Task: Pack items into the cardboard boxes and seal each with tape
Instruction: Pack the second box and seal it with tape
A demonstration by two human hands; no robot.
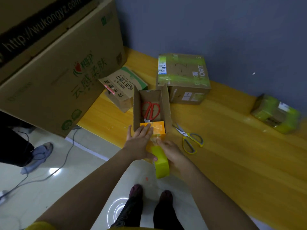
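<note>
An open cardboard box (136, 105) stands at the near edge of the yellow wooden table (232, 146), its side flaps raised. Red-handled scissors (150, 110) lie inside it. An orange near flap (158, 127) is folded over the box's near end, with clear tape running across it. My left hand (141, 141) presses flat on that flap with straight fingers. My right hand (172, 151) grips a yellow-green tape roll (162, 163) just below the box, and a strip of tape stretches from the roll up to the flap.
Yellow-and-grey scissors (189, 138) lie right of the box. A taped box (182, 77) sits behind, another taped parcel (275, 113) far right, a small printed box (123, 87) at left. Large cartons (54, 63) tower at left. A cable (49, 171) and a person's foot (38, 156) are on the floor.
</note>
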